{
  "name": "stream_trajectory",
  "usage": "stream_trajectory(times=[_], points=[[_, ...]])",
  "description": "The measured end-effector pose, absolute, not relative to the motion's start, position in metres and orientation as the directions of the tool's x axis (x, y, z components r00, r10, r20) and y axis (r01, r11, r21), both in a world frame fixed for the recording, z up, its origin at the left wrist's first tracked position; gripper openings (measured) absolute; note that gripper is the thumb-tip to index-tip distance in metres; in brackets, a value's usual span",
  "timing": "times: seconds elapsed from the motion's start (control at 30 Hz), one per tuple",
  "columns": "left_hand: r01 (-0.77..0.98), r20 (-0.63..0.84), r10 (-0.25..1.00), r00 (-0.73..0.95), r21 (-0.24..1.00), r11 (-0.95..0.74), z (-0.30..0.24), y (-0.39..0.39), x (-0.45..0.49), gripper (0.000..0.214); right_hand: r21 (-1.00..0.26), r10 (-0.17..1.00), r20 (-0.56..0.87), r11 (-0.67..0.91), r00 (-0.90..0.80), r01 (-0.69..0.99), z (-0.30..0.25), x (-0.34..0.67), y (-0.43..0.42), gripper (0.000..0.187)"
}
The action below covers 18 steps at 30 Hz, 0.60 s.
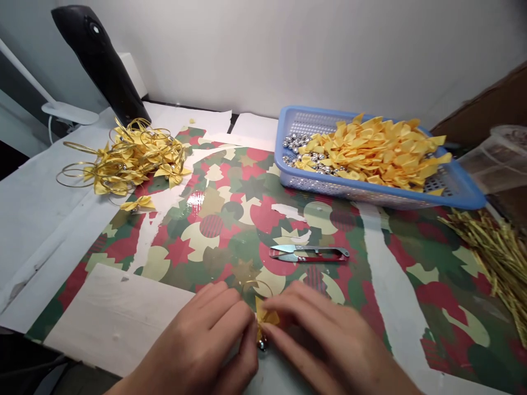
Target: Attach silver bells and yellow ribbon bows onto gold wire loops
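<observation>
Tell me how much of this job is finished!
The heap of yellow bows with gold wire loops looks finished. In hand: one yellow bow with a silver bell, between the left hand and right hand. Left: the blue basket holds many more bows and bells.

Off-white wall (pixel 263 49) runs behind the table (pixel 37 219), top layered in white paper. Far left: white desk lamp (pixel 69 112), arm angled. Against wall: black curved object (pixel 101 63), type unclear. Right corner: brown cardboard panel (pixel 481 99). Light soft, even.
</observation>
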<state>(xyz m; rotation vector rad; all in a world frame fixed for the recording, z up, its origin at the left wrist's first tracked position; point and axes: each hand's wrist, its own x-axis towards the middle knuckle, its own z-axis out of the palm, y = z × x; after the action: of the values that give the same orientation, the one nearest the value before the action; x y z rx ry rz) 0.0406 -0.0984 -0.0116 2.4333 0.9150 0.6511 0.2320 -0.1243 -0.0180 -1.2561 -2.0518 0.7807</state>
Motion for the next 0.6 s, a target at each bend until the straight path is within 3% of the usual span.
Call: stream_trajectory(times=[0.07, 0.17, 0.2, 0.4, 0.6], points=[[0.501, 0.217, 0.693, 0.688, 0.549, -0.669, -0.009, -0.096, 0.038, 0.022, -0.679, 0.920, 0.226, 0.385, -0.322, 0.625, -0.012, 0.246, -0.113, 0.026], [0.526, 0.170, 0.689, 0.704, 0.526, -0.668, -0.006, -0.093, 0.034, 0.021, -0.525, 0.913, 0.260, 0.408, -0.316, 0.747, -0.010, 0.275, -0.094, 0.022], [0.530, 0.159, 0.692, 0.705, 0.531, -0.661, -0.006, -0.093, 0.033, 0.021, -0.512, 0.923, 0.211, 0.384, -0.320, 0.769, -0.011, 0.285, -0.089, 0.023], [0.534, 0.127, 0.711, 0.691, 0.574, -0.621, -0.006, -0.093, 0.028, 0.020, -0.581, 0.932, 0.058, 0.323, -0.358, 0.747, -0.020, 0.307, -0.087, 0.010], [0.502, 0.144, 0.736, 0.662, 0.644, -0.577, -0.003, -0.094, 0.030, 0.019, -0.627, 0.953, -0.063, 0.193, -0.297, 0.755, -0.013, 0.298, -0.090, 0.018]])
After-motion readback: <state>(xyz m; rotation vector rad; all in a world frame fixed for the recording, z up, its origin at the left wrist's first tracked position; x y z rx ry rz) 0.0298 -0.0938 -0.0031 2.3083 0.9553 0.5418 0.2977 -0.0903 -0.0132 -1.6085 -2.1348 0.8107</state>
